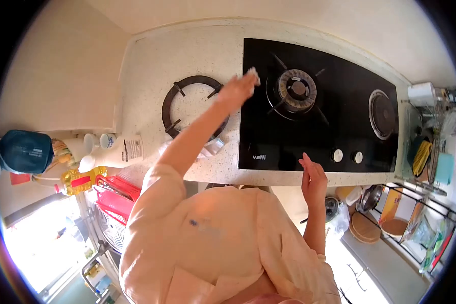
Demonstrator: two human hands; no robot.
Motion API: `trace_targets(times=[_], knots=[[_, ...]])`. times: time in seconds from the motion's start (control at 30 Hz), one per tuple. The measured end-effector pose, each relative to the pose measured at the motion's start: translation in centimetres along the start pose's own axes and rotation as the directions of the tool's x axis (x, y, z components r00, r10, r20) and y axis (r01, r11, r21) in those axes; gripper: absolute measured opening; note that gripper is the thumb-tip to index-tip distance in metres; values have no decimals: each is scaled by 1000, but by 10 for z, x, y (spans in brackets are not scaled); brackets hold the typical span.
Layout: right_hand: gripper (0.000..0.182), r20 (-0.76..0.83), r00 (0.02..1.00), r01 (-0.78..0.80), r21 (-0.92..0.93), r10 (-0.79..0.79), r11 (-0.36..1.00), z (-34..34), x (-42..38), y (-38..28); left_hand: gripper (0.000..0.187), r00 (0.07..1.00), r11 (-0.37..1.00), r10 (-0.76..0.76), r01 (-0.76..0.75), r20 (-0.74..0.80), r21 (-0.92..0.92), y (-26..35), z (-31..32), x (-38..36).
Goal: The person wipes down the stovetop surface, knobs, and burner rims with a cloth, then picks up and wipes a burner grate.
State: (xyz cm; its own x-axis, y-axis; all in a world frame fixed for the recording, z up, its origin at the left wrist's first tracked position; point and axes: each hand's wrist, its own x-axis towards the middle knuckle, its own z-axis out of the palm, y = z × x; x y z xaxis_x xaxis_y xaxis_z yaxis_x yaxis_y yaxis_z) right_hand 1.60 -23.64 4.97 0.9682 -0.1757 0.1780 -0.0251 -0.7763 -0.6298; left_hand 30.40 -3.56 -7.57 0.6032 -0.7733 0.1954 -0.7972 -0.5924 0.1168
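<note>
My left hand (238, 91) reaches over the left edge of the black glass gas stove (334, 86), its fingers closed on a small white wipe (255, 76). Just right of it is the large burner (298, 90), with thin dark supports around it. A round black pan support (165, 109) lies on the speckled countertop (147, 66), partly behind my left forearm. My right hand (314, 177) is near the stove's front edge, left of the two knobs (337, 155), with its fingers apart and nothing in them.
A second burner (382, 114) is at the stove's right. A crumpled clear and silver packet (211, 148) lies beside the pan support. At the left stand white bottles (119, 152), an oil bottle (81, 181) and a red rack (114, 197). Wire shelves (415, 200) with kitchenware are at the right.
</note>
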Motion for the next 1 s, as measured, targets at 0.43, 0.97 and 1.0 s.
trace_targets(times=[0.43, 0.97, 1.0], knots=[[37, 3, 988, -153, -102, 154, 983, -14, -88, -29, 39, 979, 979, -202, 202, 1, -33, 45, -17, -6], [39, 95, 995, 0, -78, 7, 997, -64, -119, 45, 10, 940, 879, -340, 314, -10, -358, 81, -19, -36], [39, 94, 995, 19, -68, -12, 997, -66, -118, 48, 10, 935, 873, -353, 331, 3, -359, 97, -22, -51]])
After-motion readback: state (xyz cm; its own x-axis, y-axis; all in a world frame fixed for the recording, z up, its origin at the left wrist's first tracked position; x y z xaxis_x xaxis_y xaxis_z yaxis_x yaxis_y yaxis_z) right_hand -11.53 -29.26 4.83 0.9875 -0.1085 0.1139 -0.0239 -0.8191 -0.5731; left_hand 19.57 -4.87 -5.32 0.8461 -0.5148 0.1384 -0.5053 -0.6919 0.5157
